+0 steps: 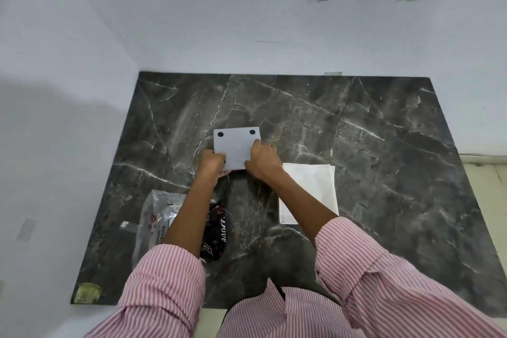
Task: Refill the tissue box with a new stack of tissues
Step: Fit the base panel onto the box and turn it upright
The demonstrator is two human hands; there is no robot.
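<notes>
Both hands, left hand (213, 160) & right hand (262, 158), pinched tissue box (235, 145) near-edge corners, underside up; prob. light, rigid, smooth; tissue stack (310, 189) just right of fingers, soft.

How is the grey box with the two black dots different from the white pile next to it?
The grey box is held by both hands, left hand and right hand; the white tissue stack lies untouched on the marble table. The box is grey with two black dots; the stack is plain white. The box sits farther from the person; the stack is nearer and to its right. Both are flat rectangles.
</notes>
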